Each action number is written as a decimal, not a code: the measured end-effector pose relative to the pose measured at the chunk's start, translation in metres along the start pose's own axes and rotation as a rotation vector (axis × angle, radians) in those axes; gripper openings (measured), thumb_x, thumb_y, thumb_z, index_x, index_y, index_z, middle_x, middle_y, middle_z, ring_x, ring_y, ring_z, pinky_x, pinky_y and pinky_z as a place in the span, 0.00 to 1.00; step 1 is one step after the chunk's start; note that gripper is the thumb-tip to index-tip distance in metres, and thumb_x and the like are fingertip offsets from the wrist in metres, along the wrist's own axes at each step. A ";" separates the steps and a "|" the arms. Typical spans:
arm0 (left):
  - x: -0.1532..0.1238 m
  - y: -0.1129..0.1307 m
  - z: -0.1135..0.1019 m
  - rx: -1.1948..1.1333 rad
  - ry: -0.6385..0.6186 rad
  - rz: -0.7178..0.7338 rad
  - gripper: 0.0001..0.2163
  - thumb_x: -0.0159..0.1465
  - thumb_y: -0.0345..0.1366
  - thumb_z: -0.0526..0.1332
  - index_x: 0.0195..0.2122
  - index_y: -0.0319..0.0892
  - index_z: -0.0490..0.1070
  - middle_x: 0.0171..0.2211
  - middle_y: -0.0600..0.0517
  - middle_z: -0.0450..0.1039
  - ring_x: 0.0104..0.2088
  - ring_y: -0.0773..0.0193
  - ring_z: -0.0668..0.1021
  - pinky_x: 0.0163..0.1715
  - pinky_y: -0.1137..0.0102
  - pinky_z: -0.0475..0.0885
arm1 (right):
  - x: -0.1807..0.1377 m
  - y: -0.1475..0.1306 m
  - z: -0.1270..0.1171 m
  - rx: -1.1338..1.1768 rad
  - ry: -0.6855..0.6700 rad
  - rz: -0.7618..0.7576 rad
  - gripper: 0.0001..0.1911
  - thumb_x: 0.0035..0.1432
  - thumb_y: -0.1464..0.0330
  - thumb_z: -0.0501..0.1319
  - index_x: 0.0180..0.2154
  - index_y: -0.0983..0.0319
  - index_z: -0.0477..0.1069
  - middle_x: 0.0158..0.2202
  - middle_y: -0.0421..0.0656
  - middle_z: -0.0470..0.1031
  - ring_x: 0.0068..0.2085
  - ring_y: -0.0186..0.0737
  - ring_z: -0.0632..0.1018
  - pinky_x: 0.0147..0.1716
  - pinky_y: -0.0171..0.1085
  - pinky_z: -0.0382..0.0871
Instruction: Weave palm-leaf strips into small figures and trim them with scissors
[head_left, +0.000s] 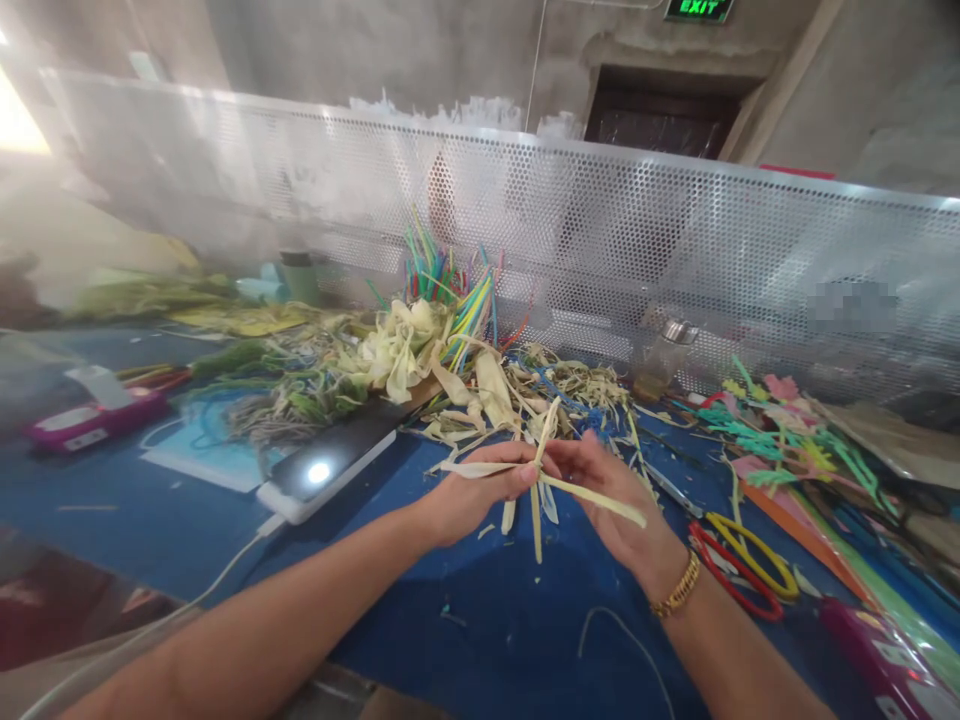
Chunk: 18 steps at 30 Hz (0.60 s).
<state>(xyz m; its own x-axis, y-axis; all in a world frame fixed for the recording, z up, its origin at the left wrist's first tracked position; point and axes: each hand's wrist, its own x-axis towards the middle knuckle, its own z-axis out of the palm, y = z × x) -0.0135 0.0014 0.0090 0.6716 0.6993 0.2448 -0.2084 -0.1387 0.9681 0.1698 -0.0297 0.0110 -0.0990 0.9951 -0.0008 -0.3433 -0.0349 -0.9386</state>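
My left hand pinches a small cross of pale corn husk strips between thumb and fingers. The strips fan out from the pinch: one up, one down, one left, one right across my other palm. My right hand, with a gold bracelet at its wrist, has its fingers curled to the same crossing from the other side. Its fingertips are partly hidden behind the strips. Just beyond both hands lies a heap of dried corn husks.
Scissors with red and yellow handles lie to the right, by colourful paper cuttings. A phone on a white power bank sits left. Pipe cleaners, a glass bottle and a perforated metal screen stand behind. Purple devices flank the blue table.
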 end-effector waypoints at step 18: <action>-0.002 -0.005 0.003 -0.315 0.066 -0.150 0.16 0.57 0.47 0.63 0.31 0.37 0.74 0.24 0.52 0.64 0.26 0.68 0.64 0.27 0.72 0.58 | 0.001 0.003 0.001 -0.017 0.086 -0.165 0.08 0.46 0.64 0.70 0.30 0.57 0.77 0.29 0.36 0.74 0.33 0.34 0.72 0.37 0.37 0.66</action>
<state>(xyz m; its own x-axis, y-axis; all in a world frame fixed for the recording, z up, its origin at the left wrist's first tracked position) -0.0111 -0.0012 0.0035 0.6662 0.7407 0.0872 -0.3269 0.1849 0.9268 0.1675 -0.0291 0.0088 0.0374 0.9915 0.1250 -0.3321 0.1303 -0.9342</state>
